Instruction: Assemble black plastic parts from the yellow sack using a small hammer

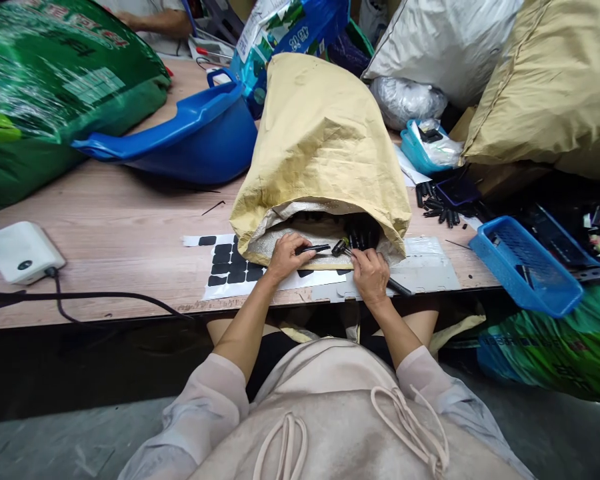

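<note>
A big tan paper sack (320, 140) lies on the wooden table (125, 220) with its mouth toward me, and several black parts show inside it. At the mouth my left hand (286, 257) is closed on a thin black rod-like part (314, 249). Just to its right, my right hand (370, 275) is closed around a slim black tool (399, 287), its tip near a small black part (339, 247). Under both hands lies a white sheet (230, 267) with black square stickers.
A blue basin (190, 133) and a green sack (55, 87) stand at the left. A white box with a cable (23, 252) sits at the near left. A blue basket (525, 267) overhangs the right edge. Loose black parts (443, 210) and more sacks (550, 87) fill the right. Another person's arm (155, 23) is at the back.
</note>
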Action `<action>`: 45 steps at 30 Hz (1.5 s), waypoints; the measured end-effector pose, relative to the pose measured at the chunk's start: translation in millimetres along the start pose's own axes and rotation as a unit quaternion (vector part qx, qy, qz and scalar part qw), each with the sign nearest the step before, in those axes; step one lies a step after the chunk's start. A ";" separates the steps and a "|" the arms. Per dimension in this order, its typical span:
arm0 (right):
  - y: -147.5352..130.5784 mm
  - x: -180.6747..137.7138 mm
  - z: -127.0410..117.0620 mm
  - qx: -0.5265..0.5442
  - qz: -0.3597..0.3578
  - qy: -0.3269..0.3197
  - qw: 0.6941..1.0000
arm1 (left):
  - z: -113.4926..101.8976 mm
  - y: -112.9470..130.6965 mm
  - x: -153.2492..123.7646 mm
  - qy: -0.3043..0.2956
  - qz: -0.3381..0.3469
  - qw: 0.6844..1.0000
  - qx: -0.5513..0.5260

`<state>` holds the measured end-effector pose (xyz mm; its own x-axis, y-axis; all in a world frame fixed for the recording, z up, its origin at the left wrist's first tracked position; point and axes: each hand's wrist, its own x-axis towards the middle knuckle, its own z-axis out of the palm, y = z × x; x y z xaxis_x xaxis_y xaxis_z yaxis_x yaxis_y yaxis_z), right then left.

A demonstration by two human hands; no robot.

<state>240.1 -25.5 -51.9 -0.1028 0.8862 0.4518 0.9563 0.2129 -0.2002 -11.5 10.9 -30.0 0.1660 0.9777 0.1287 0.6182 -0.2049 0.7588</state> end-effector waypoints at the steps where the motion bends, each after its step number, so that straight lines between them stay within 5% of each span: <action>1: -0.3 0.0 0.0 -0.001 0.001 0.001 1.000 | -3.9 4.9 -6.4 0.007 0.006 0.999 -0.040; 4: -1.4 0.0 -0.3 -0.005 0.000 0.001 1.000 | -15.0 23.6 -35.5 -0.044 0.015 0.986 -0.161; 7: -2.2 -0.1 -0.6 -0.007 -0.002 -0.005 1.000 | -14.1 38.3 -69.7 -0.233 -0.026 0.946 -0.225; 10: -2.6 -0.3 -1.4 -0.006 -0.001 -0.017 1.000 | 4.9 40.3 -97.0 -0.378 -0.063 0.908 -0.170; 16: -2.9 -0.7 -2.5 -0.001 -0.002 -0.029 1.000 | 63.4 24.3 -118.4 -0.372 -0.146 0.909 0.115; 23: -3.8 -0.2 -2.5 -0.003 -0.003 -0.028 1.000 | 110.5 2.9 -114.0 -0.414 -0.254 0.862 0.144; 27: -4.6 0.0 -3.2 -0.006 0.002 -0.026 1.000 | 103.5 6.3 -113.7 -0.431 -0.231 0.863 0.125; 32: -4.5 -0.3 -3.4 -0.006 0.004 -0.045 0.999 | 48.4 33.3 -96.2 -0.485 -0.065 0.871 -0.041; 35: -4.3 -0.4 -3.2 -0.004 -0.001 -0.041 0.999 | 18.5 49.5 -61.8 -0.439 -0.065 0.879 -0.173; 37: -4.3 -0.4 -3.0 -0.002 -0.004 -0.033 0.999 | 11.7 55.4 -28.2 -0.326 -0.084 0.921 -0.196; 39: -4.6 -0.3 -2.7 -0.002 -0.006 -0.026 1.000 | 15.3 58.1 9.3 -0.150 -0.112 0.969 -0.160; 41: -4.9 0.0 -2.5 -0.006 -0.005 -0.023 1.000 | 25.3 59.9 44.4 -0.019 -0.160 0.984 -0.072; 45: -5.5 1.0 -2.7 -0.014 -0.004 -0.026 1.000 | 46.8 66.4 89.9 0.040 -0.243 0.968 0.048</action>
<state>235.5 -26.9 -48.1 -0.1236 0.9050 0.4070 0.9629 0.2086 -0.1715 80.4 83.0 2.1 -0.2198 0.9596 -0.1758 0.6778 0.2799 0.6799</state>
